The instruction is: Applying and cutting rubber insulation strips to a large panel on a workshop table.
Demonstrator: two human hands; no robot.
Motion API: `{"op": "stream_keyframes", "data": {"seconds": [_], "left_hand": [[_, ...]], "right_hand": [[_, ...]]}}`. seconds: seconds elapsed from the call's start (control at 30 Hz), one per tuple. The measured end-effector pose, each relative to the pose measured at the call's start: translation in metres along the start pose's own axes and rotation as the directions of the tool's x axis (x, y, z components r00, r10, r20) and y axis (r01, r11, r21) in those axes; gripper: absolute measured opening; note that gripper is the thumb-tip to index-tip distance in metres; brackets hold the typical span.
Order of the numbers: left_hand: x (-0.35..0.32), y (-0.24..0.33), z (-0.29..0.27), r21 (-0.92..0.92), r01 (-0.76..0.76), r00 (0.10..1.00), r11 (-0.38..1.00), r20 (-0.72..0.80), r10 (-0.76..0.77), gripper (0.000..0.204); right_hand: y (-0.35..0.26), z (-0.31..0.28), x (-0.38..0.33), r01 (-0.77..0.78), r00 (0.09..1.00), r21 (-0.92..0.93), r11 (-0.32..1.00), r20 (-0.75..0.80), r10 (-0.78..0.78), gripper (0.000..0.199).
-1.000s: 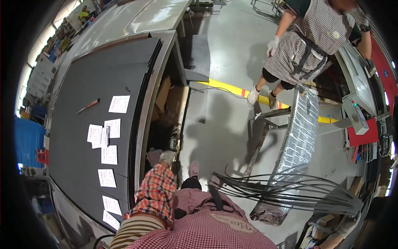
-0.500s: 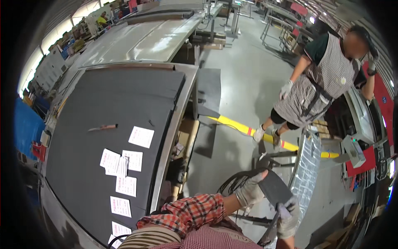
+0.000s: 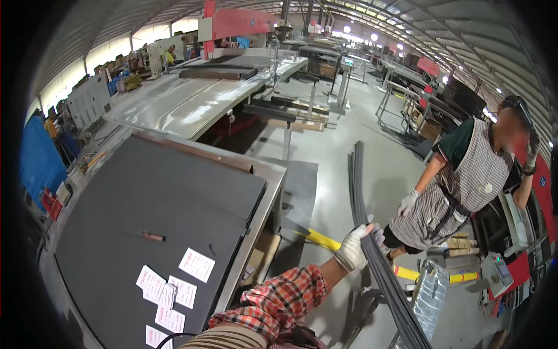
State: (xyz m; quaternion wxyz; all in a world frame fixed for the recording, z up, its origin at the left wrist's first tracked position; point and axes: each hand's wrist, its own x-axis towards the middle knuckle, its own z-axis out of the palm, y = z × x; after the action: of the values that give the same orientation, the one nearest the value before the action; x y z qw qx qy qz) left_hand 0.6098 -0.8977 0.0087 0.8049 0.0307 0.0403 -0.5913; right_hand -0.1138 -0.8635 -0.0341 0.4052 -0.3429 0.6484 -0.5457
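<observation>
My left hand (image 3: pixel 352 250), in a pale work glove, is closed around a bundle of long dark grey strips (image 3: pixel 390 282). The bundle slants across the view, its far ends rising past the hand and its near part running down to the lower edge. Fingertips show on the far side of the strips. My right hand is out of view. To the left lies a stack of dark grey sheets (image 3: pixel 116 267) on a metal-edged table. On it rest several white printed paper slips (image 3: pixel 197 266) and a knife (image 3: pixel 153 236) with a brown handle.
A co-worker (image 3: pixel 465 168) in a checked apron stands at the right, one gloved hand raised to the head. A silver-wrapped long piece (image 3: pixel 431 296) is near the strips. Yellow floor covers (image 3: pixel 323 239) cross the floor. A long pale table (image 3: pixel 197 104) extends behind the sheets.
The view has tilted up. Before, both hands held a dark piece low in front of me; now my left hand grips the extended strips and my right hand has left the view.
</observation>
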Motion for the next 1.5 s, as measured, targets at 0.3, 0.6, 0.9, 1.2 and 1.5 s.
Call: {"op": "stream_keyframes", "data": {"seconds": [0.3, 0.6, 0.9, 1.2, 1.5], "left_hand": [[-0.046, 0.278, 0.125, 0.387, -0.628, 0.776, 0.676, 0.236, 0.586, 0.007], [-0.330, 0.536, 0.218, 0.787, -0.534, -0.075, -0.309, 0.320, 0.945, 0.039], [-0.350, 0.355, 0.001, 0.856, -0.492, 0.046, 0.158, -0.155, 0.987, 0.033], [-0.249, 0.206, -0.016, 0.347, -0.756, 0.281, 0.555, -0.593, 0.755, 0.039], [-0.183, 0.187, -0.038, 0.679, -0.569, 0.024, 0.465, -0.551, 0.834, 0.024]], "right_hand": [[-0.007, 0.296, 0.081, 0.543, 0.695, 0.005, 0.839, 0.558, -0.454, 0.032], [0.005, 0.690, -0.184, 0.335, -0.451, 0.139, 0.932, 0.892, 0.029, 0.056], [-0.011, 0.768, -0.504, -0.182, -0.729, -0.791, 0.584, 0.507, 0.460, 0.034], [-0.020, 0.764, -0.508, 0.306, -0.844, -0.629, 0.715, 0.168, 0.509, 0.039], [-0.015, 0.854, -0.434, 0.345, -0.900, 0.339, 0.875, 0.385, 0.205, 0.029]]}}
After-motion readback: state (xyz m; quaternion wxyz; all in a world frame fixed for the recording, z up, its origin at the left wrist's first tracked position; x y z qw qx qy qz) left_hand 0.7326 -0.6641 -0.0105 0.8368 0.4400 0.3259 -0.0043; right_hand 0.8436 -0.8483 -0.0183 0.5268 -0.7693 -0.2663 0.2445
